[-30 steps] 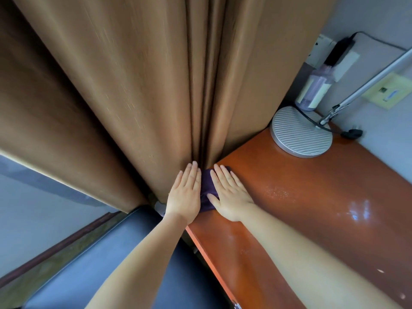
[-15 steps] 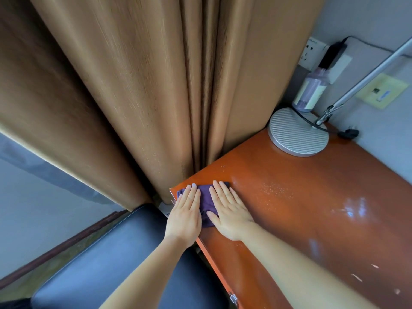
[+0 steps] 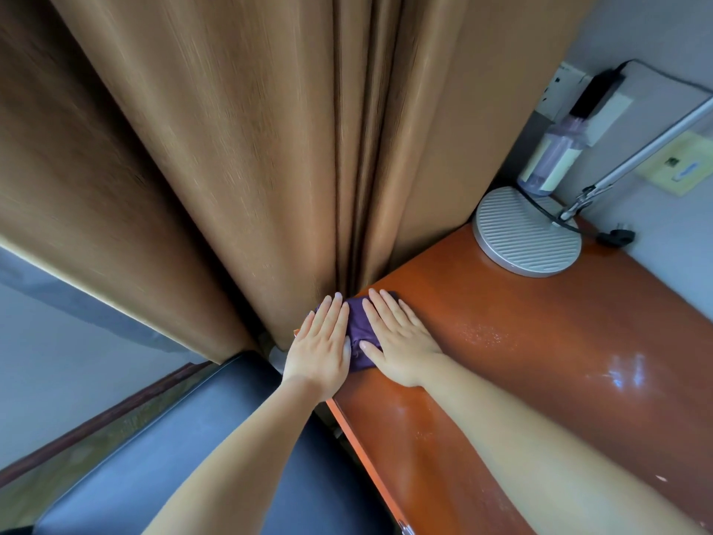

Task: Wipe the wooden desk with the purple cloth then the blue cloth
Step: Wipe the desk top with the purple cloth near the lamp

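Head view: both hands, left hand [image 3: 320,351] and right hand [image 3: 401,341], are pressing flat, fingers straight, on the purple cloth [image 3: 360,322] at the wooden desk [image 3: 521,361] corner beside the curtain [image 3: 270,167]

Cloth [image 3: 359,330] sat at desk [image 3: 501,361] far-left corner, against curtain [image 3: 270,167]. Left hand [image 3: 320,351] and right hand [image 3: 401,341] lay flat on it, side by side. Lamp base [image 3: 517,241] at far end of desk, right of curtain; bottle [image 3: 551,156] behind base, at the wall. Seat [image 3: 173,457] left of desk, below it.
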The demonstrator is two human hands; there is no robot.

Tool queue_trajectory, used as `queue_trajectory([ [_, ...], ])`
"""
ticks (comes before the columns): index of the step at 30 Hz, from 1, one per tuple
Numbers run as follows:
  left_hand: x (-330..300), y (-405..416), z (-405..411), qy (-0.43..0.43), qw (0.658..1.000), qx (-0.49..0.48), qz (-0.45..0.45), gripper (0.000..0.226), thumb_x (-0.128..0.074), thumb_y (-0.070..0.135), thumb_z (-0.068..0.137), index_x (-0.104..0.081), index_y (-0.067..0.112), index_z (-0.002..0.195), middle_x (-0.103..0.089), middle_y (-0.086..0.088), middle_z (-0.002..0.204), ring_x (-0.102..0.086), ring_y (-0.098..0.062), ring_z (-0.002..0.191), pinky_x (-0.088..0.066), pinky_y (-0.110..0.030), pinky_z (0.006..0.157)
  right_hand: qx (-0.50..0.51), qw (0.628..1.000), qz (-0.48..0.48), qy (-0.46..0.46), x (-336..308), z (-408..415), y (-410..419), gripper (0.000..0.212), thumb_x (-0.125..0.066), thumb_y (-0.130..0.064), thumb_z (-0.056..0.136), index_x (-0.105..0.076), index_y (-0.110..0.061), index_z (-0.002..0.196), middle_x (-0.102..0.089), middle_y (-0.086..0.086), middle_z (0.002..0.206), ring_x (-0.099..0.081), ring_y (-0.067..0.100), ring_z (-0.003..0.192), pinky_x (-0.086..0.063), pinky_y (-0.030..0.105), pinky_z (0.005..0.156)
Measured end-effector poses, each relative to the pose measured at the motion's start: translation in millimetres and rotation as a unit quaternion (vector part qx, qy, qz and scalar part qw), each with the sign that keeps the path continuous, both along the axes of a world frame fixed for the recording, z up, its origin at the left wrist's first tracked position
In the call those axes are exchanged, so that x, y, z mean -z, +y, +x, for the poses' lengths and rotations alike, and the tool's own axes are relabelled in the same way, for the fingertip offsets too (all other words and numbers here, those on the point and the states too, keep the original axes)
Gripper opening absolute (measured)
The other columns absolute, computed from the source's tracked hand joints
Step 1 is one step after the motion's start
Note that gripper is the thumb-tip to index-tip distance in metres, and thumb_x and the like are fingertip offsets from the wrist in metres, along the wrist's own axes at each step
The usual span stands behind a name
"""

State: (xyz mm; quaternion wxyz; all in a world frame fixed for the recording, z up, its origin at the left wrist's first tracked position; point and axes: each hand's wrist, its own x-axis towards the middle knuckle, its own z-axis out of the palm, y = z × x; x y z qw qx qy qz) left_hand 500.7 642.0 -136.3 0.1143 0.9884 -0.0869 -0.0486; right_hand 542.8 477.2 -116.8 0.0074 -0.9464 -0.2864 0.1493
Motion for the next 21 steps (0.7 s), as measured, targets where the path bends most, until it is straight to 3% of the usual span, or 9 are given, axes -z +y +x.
queue_trajectory([
  [2, 1, -1, 6, 0.005, 1.000, 0.001, 0.001, 0.066, 0.002, 0.040, 0.090, -0.005, 0.007, 0.147, 0.000, -0.006, 0.155, -0.001, -0.019, 0.144, -0.003, -0.031, 0.115, -0.003, 1.000, -0.006, -0.005, 0, 7, 0, 0.089, 0.016, -0.058, 0.073, 0.012, -0.014, 0.151, 0.018, 0.002, 0.159, 0.019, 0.016, 0.145, 0.015, 0.031, 0.114],
  [3, 1, -2, 8, 0.008, 1.000, -0.005, 0.001, 0.069, 0.007, 0.041, 0.087, -0.001, 0.009, 0.147, 0.006, -0.005, 0.155, 0.005, -0.019, 0.145, 0.003, -0.029, 0.115, -0.005, 1.000, -0.009, -0.008, -1, 11, 0, 0.089, 0.016, -0.058, 0.073, 0.011, -0.014, 0.151, 0.017, 0.002, 0.159, 0.018, 0.016, 0.145, 0.014, 0.032, 0.114],
  [8, -4, -9, 16, 0.036, 0.999, -0.026, 0.009, 0.083, 0.022, 0.043, 0.076, 0.005, 0.011, 0.151, 0.011, -0.005, 0.159, 0.012, -0.019, 0.147, 0.008, -0.027, 0.116, -0.016, 0.999, -0.031, -0.027, -4, 21, -1, 0.075, 0.004, -0.056, 0.089, 0.009, -0.015, 0.152, 0.015, 0.003, 0.159, 0.016, 0.016, 0.146, 0.014, 0.033, 0.115],
  [11, -8, -11, 14, 0.053, 0.998, -0.035, 0.015, 0.072, 0.017, 0.042, 0.086, 0.008, 0.012, 0.151, 0.013, -0.006, 0.159, 0.014, -0.019, 0.147, 0.007, -0.029, 0.117, -0.002, 0.999, -0.039, -0.032, -9, 16, 1, 0.070, 0.002, -0.053, 0.094, 0.011, -0.014, 0.151, 0.016, 0.003, 0.159, 0.017, 0.017, 0.145, 0.015, 0.032, 0.115],
  [13, -9, -12, 9, 0.066, 0.997, -0.034, 0.023, 0.057, -0.001, 0.036, 0.100, 0.009, 0.011, 0.151, 0.015, -0.006, 0.159, 0.015, -0.020, 0.146, 0.006, -0.031, 0.118, 0.006, 0.999, -0.039, -0.023, -11, 8, -1, 0.066, -0.007, -0.050, 0.099, 0.011, -0.013, 0.151, 0.017, 0.004, 0.159, 0.018, 0.017, 0.145, 0.015, 0.031, 0.115],
  [15, -11, -15, -1, 0.059, 0.997, -0.028, 0.028, 0.055, -0.009, 0.034, 0.104, 0.010, 0.011, 0.150, 0.019, -0.006, 0.157, 0.016, -0.021, 0.146, 0.006, -0.033, 0.119, 0.013, 0.999, -0.028, -0.011, -10, -4, -6, 0.070, 0.001, -0.054, 0.095, 0.013, -0.014, 0.151, 0.018, 0.004, 0.159, 0.018, 0.017, 0.145, 0.016, 0.030, 0.113],
  [17, -9, -22, -13, 0.053, 0.998, -0.012, 0.040, 0.058, 0.004, 0.041, 0.098, 0.015, 0.012, 0.147, 0.025, -0.004, 0.152, 0.019, -0.023, 0.145, 0.009, -0.035, 0.119, 0.019, 1.000, -0.021, 0.004, -7, -18, -14, 0.083, 0.018, -0.058, 0.078, 0.015, -0.016, 0.150, 0.019, 0.003, 0.158, 0.019, 0.017, 0.145, 0.017, 0.029, 0.112],
  [19, -7, -29, -28, 0.056, 0.998, 0.004, 0.039, 0.067, 0.020, 0.044, 0.084, 0.018, 0.012, 0.143, 0.025, -0.004, 0.150, 0.021, -0.023, 0.144, 0.013, -0.036, 0.118, 0.026, 0.999, -0.015, 0.014, -5, -32, -21, 0.086, 0.024, -0.061, 0.074, 0.020, -0.017, 0.147, 0.021, 0.003, 0.158, 0.020, 0.017, 0.144, 0.017, 0.030, 0.111],
  [21, -5, -35, -42, 0.061, 0.998, -0.002, 0.034, 0.070, 0.015, 0.044, 0.085, 0.007, 0.010, 0.146, 0.015, -0.007, 0.153, 0.013, -0.025, 0.145, 0.008, -0.037, 0.117, 0.032, 0.999, -0.005, 0.023, -8, -46, -26, 0.082, 0.028, -0.065, 0.074, 0.025, -0.019, 0.142, 0.022, 0.002, 0.157, 0.021, 0.017, 0.144, 0.017, 0.030, 0.112],
])
